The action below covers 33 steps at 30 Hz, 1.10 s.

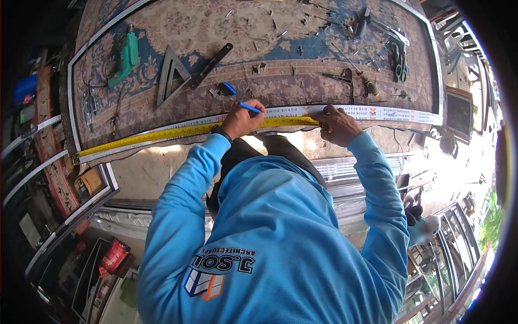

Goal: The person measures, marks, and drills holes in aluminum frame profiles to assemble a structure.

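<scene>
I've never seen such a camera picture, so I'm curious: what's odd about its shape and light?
Head view: fisheye distortion bows the long silver metal frame; the picture's corners are black. Head view: glare bleaches the pale floor at right, while the long yellow tape measure looks fairly sharp.

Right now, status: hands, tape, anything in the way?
Left hand gripping blue pen. Right hand at right end of yellow tape. Tape along frame bar, left hand covering part.
</scene>
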Available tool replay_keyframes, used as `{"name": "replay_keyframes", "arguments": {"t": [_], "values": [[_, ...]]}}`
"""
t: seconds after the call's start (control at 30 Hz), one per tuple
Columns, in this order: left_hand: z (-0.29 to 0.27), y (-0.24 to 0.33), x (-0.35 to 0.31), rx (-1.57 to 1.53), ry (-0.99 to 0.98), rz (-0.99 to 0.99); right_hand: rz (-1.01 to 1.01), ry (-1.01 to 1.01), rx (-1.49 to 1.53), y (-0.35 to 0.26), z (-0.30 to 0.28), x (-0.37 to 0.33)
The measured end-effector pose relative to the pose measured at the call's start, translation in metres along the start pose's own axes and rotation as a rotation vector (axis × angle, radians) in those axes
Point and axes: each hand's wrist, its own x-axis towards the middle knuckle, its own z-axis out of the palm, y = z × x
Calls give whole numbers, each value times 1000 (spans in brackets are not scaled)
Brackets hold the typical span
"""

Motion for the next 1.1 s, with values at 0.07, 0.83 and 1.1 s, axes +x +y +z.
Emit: {"name": "replay_keyframes", "arguments": {"t": [0.07,0.83,1.1], "values": [[1,-1,-1,-16,-8,-50,-2,-7,1,-1,-3,2],[2,-3,-1,123,40,46,1,-32,-19,-3,-4,4],[-44,0,-62,5,334,167,-151,117,220,3,-2,-4]]}}
